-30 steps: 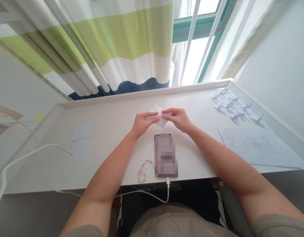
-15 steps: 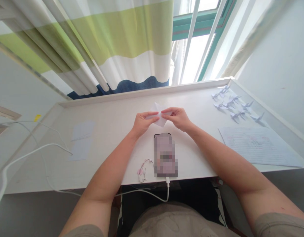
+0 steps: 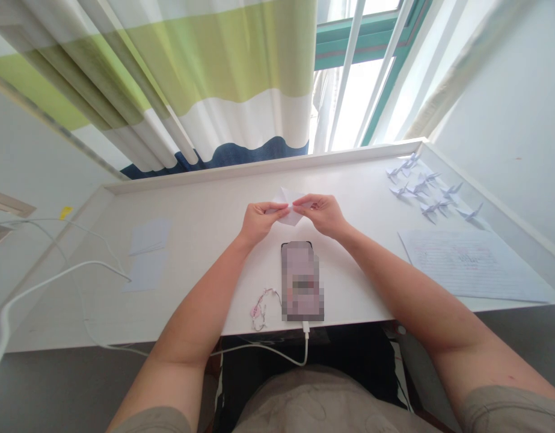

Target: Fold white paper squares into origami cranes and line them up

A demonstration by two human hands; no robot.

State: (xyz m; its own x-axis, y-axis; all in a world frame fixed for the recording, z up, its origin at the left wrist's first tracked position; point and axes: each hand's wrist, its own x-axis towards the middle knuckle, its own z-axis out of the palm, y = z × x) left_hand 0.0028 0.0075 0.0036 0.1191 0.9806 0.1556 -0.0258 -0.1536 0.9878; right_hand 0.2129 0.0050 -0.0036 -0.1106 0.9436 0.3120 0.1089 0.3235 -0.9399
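Note:
A small folded sheet of white paper [image 3: 291, 219] is held above the white desk, one of its corners pointing away from me. My left hand [image 3: 261, 220] pinches its left side between thumb and fingers. On the opposite side my right hand [image 3: 321, 211] pinches it the same way, and the two sets of fingertips nearly meet at the middle. Parts of the paper are hidden behind my fingers. Just below the hands lies a phone [image 3: 303, 282], its screen blurred out, with a white charging cable [image 3: 306, 343] plugged into its near end.
Several folded paper cranes [image 3: 424, 186] stand at the back right of the desk [image 3: 205, 240]. Lined paper with writing [image 3: 466, 264] lies nearer me. White paper pieces [image 3: 148, 252] are at the left. A beaded strap [image 3: 259, 310] rests beside the phone. A raised rim [image 3: 241, 166] borders the back.
Both hands keep their pinch on the paper. Its near corner looks blunter and reaches less far towards me than before. The whole view has shifted slightly.

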